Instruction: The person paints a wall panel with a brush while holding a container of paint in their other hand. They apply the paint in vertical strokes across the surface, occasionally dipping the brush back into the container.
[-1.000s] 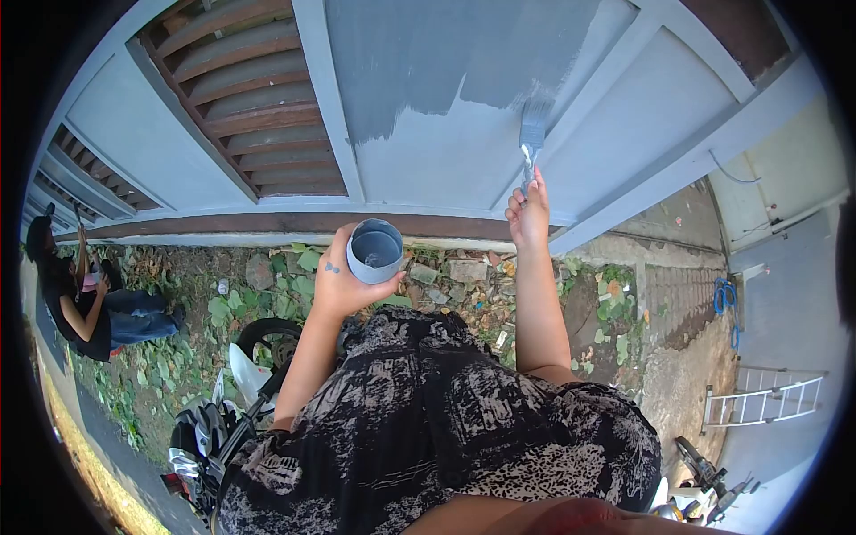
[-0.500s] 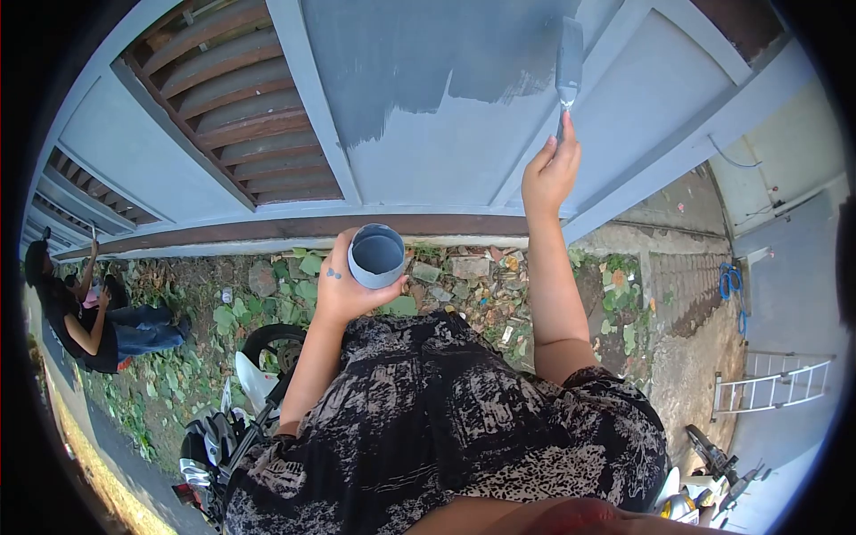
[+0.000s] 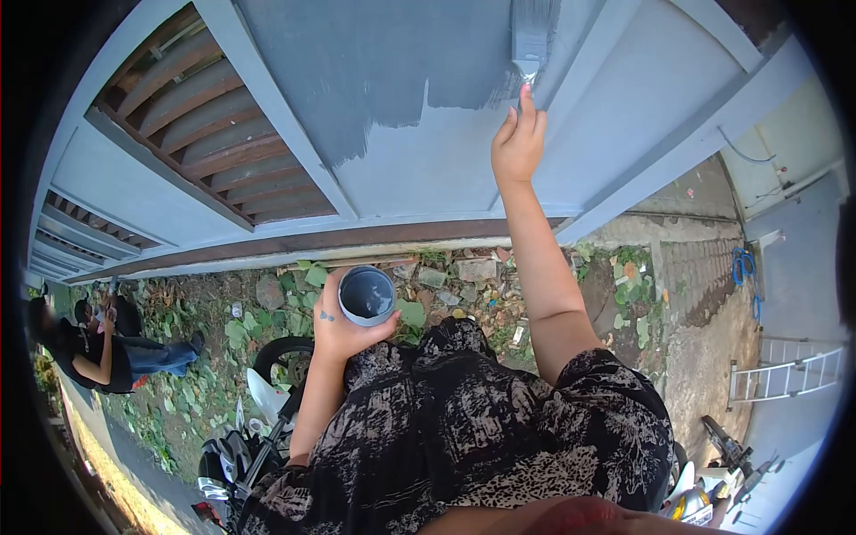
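My right hand (image 3: 519, 147) is raised to the wall and closed around the handle of a flat paintbrush (image 3: 530, 45), whose bristles lie against the panel. Fresh dark grey paint (image 3: 348, 71) covers the panel's upper part, with a ragged lower edge; below it the panel (image 3: 419, 165) is lighter blue-grey. Lower down, in front of my torso, my left hand (image 3: 337, 321) wraps round a cup of grey paint (image 3: 367, 296). The cup is upright enough that I see into it, with dark paint inside.
Left of the panel is a brown louvred vent (image 3: 214, 116). Rubble and leafy plants (image 3: 250, 325) line the wall's foot. A person in dark clothes (image 3: 98, 348) stands at far left. Motorbikes (image 3: 241, 455) are behind me, and an aluminium ladder (image 3: 789, 374) leans at right.
My right hand and the brush have moved up and left across the panel, off the frame strip's edge. The cup sits slightly lower in view; the camera has shifted a little.
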The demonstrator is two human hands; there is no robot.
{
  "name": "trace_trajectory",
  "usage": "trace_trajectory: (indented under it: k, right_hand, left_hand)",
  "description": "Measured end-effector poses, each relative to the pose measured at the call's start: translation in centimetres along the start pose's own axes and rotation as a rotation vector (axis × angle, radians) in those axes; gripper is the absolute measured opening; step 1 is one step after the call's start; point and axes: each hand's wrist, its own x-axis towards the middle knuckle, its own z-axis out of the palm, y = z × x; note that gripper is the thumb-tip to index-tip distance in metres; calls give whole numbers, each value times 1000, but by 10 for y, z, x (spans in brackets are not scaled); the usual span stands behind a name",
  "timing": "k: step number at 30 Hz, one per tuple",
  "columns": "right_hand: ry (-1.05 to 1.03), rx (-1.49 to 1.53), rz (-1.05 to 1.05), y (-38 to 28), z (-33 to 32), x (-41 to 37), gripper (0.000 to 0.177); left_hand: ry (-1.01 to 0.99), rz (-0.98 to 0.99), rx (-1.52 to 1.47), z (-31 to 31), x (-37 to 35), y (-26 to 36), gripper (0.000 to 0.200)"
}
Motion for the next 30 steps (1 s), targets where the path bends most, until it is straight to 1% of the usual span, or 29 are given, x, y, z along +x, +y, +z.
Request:
trace_trajectory:
  k: [1,3,4,6,10,13,16,18,19,21,22,24,25,27,30]
  right_hand:
    - [2,4,0,3,6,-2,50]
    - [26,27,-19,7,14,-4,58]
    - [29,31,-21,9,17,-4,58]
    - [-6,85,-16,13,21,-6,49]
    - [2,105,-23,18,26,-14,49]
    - [-34,127,6,19,21,-35,50]
    - [-55,162,12,19,12,-59,51]
    - [-130,143,85,18,3,-76,50]
    - [-130,144,85,19,-1,-85,50]
    - [-173,108,106,20,-9,-100,58]
    - [-172,107,104,19,-15,-107,58]
    - [-259,57,153,18,-26,-119,60]
    - [-258,55,152,17,-30,-124,60]
    - [-322,0,205,13,-43,-133,62]
    - [-263,-55,152,6,-63,-141,62]
  left_hand:
    - [-2,-8,12,1,1,0,82]
    - [-9,-16,6,2,1,3,83]
    - [-15,-31,7,3,0,2,83]
    - [-20,-42,-1,5,-1,4,84]
    - [-3,-16,20,8,-3,3,83]
    - [4,-15,29,8,-6,6,84]
    - [2,-3,35,7,-6,10,85]
    - [-2,-32,25,7,-8,12,84]
    - [-2,-31,25,6,-8,14,84]
    - [8,-18,46,5,-7,17,84]
    - [9,-17,44,5,-8,18,84]
    - [-2,-33,7,6,-8,16,84]
    - [-3,-31,5,6,-6,14,84]
    - [14,-4,16,8,-5,11,84]
    - [1,-7,-27,11,-1,7,84]
